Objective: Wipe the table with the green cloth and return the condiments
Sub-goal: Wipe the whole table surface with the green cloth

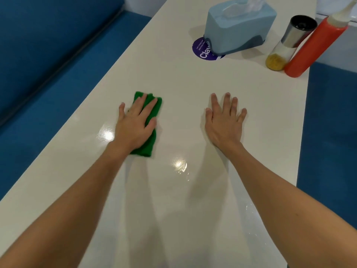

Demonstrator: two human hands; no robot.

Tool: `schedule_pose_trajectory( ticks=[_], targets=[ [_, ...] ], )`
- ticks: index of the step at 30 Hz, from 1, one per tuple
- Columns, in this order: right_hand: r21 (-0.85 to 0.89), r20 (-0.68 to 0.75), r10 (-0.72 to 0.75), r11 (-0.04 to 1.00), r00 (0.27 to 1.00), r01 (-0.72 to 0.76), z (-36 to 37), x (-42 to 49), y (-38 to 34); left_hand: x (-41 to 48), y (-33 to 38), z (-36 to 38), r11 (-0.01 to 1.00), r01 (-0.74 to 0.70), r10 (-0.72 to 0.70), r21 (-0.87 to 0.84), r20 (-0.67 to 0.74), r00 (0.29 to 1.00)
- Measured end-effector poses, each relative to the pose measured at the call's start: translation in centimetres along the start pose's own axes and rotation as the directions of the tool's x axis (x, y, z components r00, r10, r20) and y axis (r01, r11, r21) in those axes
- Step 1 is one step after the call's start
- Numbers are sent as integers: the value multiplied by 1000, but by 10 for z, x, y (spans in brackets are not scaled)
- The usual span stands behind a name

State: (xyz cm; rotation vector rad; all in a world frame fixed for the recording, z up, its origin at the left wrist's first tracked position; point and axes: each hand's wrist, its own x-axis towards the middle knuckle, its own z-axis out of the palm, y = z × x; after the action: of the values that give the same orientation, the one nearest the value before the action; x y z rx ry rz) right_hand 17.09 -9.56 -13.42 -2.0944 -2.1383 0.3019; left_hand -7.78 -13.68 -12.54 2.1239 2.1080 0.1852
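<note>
A folded green cloth [147,146] lies on the white table [183,82] left of centre. My left hand [135,124] presses flat on it with straight fingers, covering its middle. My right hand [224,120] rests flat on the bare tabletop to the right, fingers spread, touching nothing else. At the far right edge stand a red squeeze bottle [313,49] with a white cap and, just left of it, a glass shaker [287,43] with a steel top and yellow seasoning at its bottom.
A light blue tissue box [237,29] stands at the back on a round purple sticker [201,52]. Blue bench seats run along the left [48,74] and the right [328,122] of the table. Wet streaks glisten near the table's middle [180,165].
</note>
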Motion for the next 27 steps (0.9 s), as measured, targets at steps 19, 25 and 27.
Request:
schedule_pose_trajectory(
  ticks=[19,25,27],
  targets=[
    [6,29,13,1000,999,-14,-2,-2,2,-60,-40,-3,998,61,-61,-20,-23,998],
    [264,120,83,958,989,-112,-18,-3,-55,-24,23,11,959,274,-280,-68,-118,953],
    [375,112,-17,927,994,-26,-19,-11,-91,-28,48,15,974,195,-207,-112,-117,971]
  ],
)
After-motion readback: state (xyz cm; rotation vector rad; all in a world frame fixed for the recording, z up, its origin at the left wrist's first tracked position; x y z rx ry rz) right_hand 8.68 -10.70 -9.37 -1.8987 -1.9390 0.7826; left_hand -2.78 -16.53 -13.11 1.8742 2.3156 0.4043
